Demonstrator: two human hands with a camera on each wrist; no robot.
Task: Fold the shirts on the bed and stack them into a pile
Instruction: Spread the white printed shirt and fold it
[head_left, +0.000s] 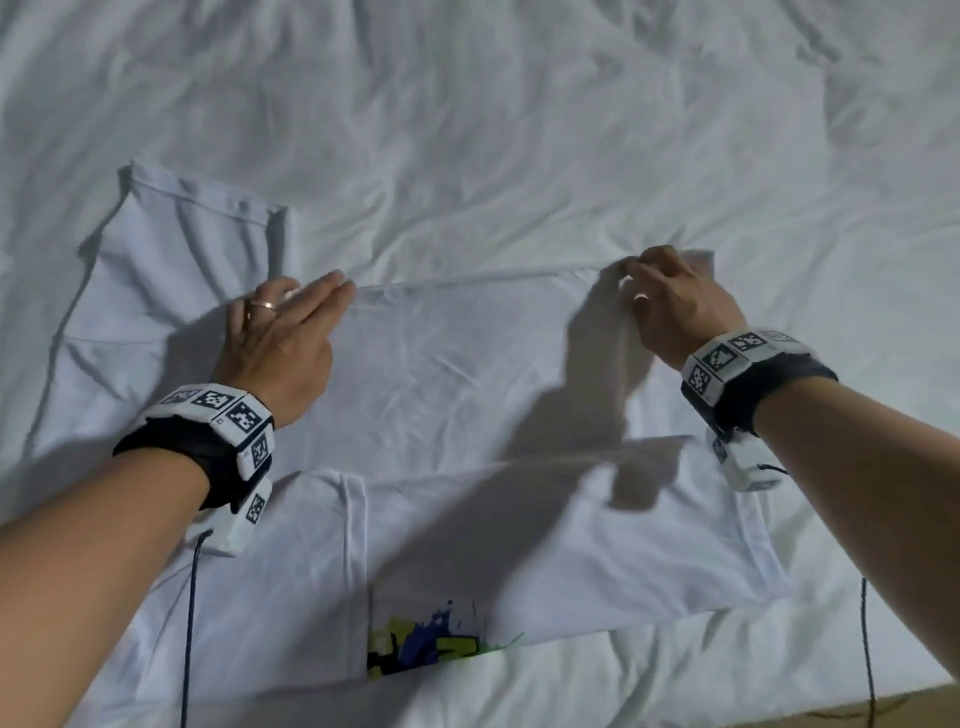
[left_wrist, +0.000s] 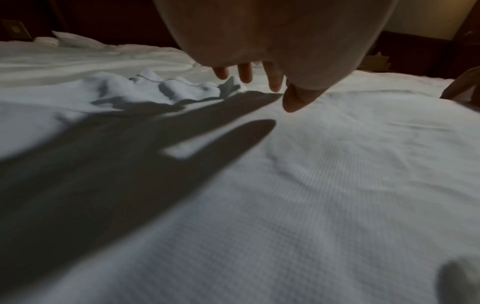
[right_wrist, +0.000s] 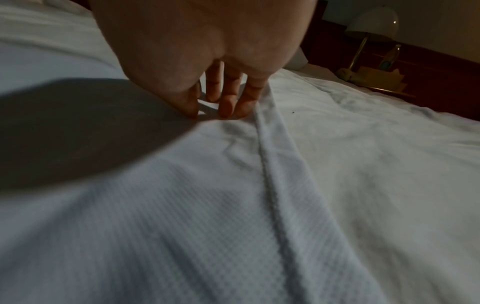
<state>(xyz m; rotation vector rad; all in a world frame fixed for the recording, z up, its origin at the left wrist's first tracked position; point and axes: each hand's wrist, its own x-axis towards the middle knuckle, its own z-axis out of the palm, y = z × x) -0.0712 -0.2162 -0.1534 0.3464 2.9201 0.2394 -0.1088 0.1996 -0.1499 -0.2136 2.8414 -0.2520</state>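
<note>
A white shirt (head_left: 467, 389) lies spread on the white bed sheet (head_left: 519, 130), its near part folded over and a green, blue and black print (head_left: 426, 644) showing at the near edge. One sleeve (head_left: 197, 234) sticks out at the far left. My left hand (head_left: 296, 322) has straight fingers at the left end of the shirt's far fold edge; in the left wrist view the left hand (left_wrist: 272, 86) sits just over the fabric (left_wrist: 311, 185). My right hand (head_left: 660, 291) pinches the far right corner; in the right wrist view thumb and fingers (right_wrist: 228, 109) meet on the cloth beside the hem (right_wrist: 275, 164).
Rumpled sheet extends far beyond the shirt. The bed's near edge (head_left: 883, 712) shows at the bottom right. A bedside lamp (right_wrist: 371, 22) and a cardboard box (right_wrist: 379, 77) stand beyond the bed's right side. Pillows (left_wrist: 75, 40) lie at the far end.
</note>
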